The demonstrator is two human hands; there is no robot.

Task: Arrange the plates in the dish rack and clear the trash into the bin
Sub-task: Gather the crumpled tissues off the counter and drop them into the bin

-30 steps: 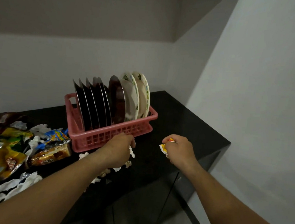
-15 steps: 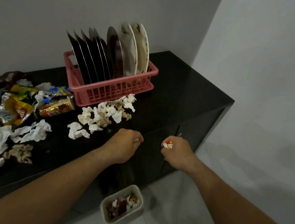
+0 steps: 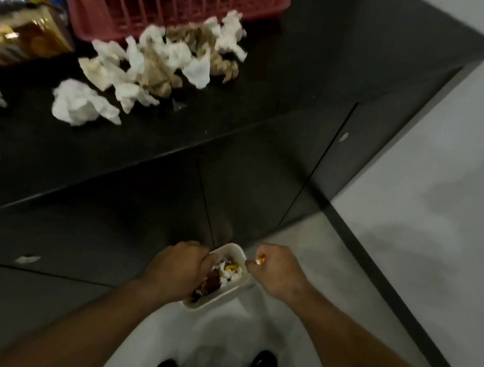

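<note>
Both hands have dropped from counter height down to the floor since the earlier frame, and the view has tipped down with them, so the bin [image 3: 220,298] now sits right under the knuckles instead of well below. The left hand [image 3: 177,268] hangs over the bin's near-left edge with its fingers curled down into the opening; whether it holds any scrap cannot be told, since the fingertips are hidden. The right hand [image 3: 277,270] is beside the bin's right rim, fingers closed round a small yellow-and-white wrapper scrap [image 3: 259,261] that peeps out by the thumb. The two hands are apart, with the bin's mouth between them. Inside lie white paper, something yellow and something dark red. Most of the trash is up on the black counter [image 3: 271,104]: a heap of crumpled tissues [image 3: 158,59] just in front of the pink dish rack [image 3: 169,1], and foil snack packets [image 3: 23,32] to the left. The tissues look very light, soft and springy, so they should be gathered in loose handfuls and squeezed; the packets are likely slick and crackly, best pinched at a crimped end.
</note>
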